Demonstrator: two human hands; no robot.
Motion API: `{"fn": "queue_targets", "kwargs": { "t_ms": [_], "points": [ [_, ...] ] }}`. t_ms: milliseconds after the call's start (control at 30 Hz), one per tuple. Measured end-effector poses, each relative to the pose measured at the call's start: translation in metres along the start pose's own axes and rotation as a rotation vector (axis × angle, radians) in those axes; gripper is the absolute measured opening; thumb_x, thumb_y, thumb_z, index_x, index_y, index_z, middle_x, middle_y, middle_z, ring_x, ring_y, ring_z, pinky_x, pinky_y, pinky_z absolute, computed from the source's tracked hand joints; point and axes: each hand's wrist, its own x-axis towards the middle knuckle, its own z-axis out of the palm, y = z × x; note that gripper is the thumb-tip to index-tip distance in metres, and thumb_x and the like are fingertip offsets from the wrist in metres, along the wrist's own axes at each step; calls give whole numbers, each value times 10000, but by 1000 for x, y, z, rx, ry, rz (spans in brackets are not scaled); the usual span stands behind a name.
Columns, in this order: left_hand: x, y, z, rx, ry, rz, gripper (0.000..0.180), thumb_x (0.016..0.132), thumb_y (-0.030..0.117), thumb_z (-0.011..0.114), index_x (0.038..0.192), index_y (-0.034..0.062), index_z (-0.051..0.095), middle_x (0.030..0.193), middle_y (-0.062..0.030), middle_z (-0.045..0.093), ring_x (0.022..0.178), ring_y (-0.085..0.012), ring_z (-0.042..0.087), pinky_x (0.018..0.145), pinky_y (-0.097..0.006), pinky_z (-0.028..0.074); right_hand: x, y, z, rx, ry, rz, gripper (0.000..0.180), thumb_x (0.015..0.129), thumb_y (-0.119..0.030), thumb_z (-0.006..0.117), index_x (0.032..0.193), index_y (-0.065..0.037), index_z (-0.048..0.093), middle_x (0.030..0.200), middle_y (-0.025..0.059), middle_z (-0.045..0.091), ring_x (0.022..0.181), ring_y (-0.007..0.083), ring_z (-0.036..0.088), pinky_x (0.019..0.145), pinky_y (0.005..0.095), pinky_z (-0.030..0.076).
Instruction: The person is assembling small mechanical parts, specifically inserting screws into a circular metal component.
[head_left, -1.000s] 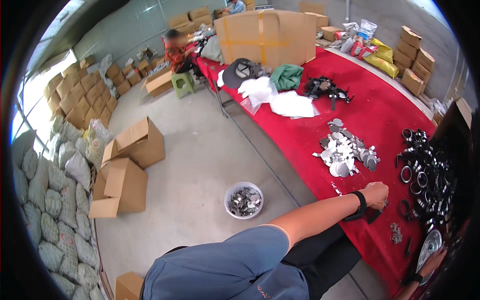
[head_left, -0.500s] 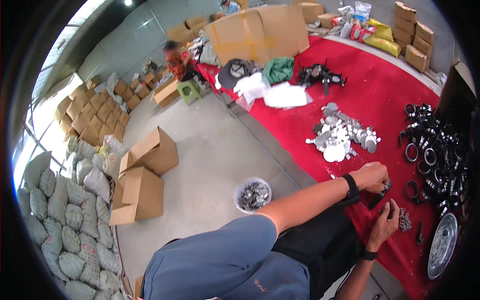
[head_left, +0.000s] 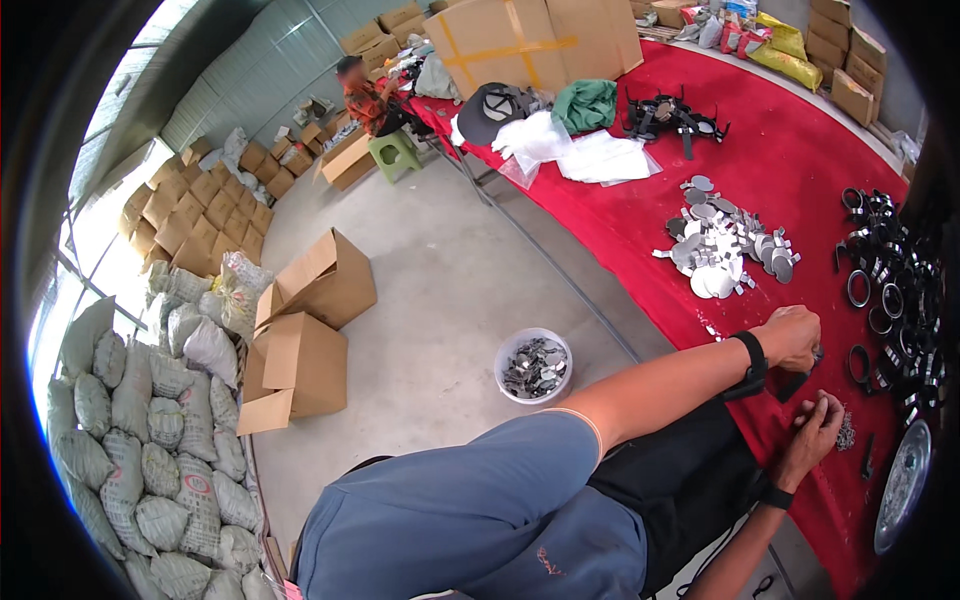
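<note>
My left hand point(head_left: 795, 335), with a black band at the wrist, is closed in a fist over the red table cover point(head_left: 800, 140). A small dark part point(head_left: 790, 385) shows just under it. My right hand point(head_left: 818, 425) comes in from the lower right with its fingers curled together, just below the left hand. It is next to a little heap of tiny metal bits point(head_left: 846, 432), and what it pinches is too small to tell. A pile of round silver discs point(head_left: 725, 245) lies further up the table. Black rings point(head_left: 890, 290) are heaped to the right.
A white bucket of metal pieces point(head_left: 535, 365) stands on the concrete floor beside the table. Open cardboard boxes point(head_left: 305, 330) and stacked sacks point(head_left: 150, 420) lie to the left. Another person point(head_left: 365, 95) sits far back. A shiny round plate point(head_left: 900, 485) rests at the table's near right.
My right hand has come into view and risen toward the left hand. The left hand has stayed at the table edge while my view swung slightly.
</note>
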Motion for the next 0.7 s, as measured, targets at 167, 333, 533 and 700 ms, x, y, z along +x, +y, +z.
{"fn": "queue_targets", "kwargs": {
  "t_ms": [167, 333, 533, 700],
  "points": [
    [0, -4, 2, 11, 2, -47, 134, 670, 102, 714, 751, 74, 817, 788, -236, 744, 835, -444, 770, 784, -517, 626, 12, 7, 6, 2, 17, -49, 182, 1185, -217, 584, 1222, -55, 659, 913, -2, 642, 767, 53, 600, 616, 217, 459],
    [11, -4, 4, 92, -150, -175, 160, 796, 213, 799, 913, 165, 896, 963, -153, 831, 997, -378, 807, 904, -480, 652, 19, 11, 0, -155, -9, -60, 246, 1155, -209, 631, 1312, -32, 700, 935, -2, 684, 744, 57, 615, 611, 234, 468],
    [17, -7, 14, 113, -140, -190, 203, 827, 268, 791, 934, 126, 889, 997, -210, 823, 1021, -400, 805, 958, -514, 637, 27, 15, -1, -179, -7, -84, 272, 1122, -173, 672, 1353, -32, 697, 1021, 6, 699, 770, 75, 656, 623, 231, 497],
    [18, -11, 19, 130, -144, -157, 163, 789, 199, 779, 895, 138, 886, 947, -181, 823, 998, -389, 809, 944, -511, 639, 34, 27, -5, -124, -16, -55, 223, 1122, -181, 676, 1294, -40, 691, 1012, 7, 695, 769, 77, 657, 614, 231, 494]
  ]
}}
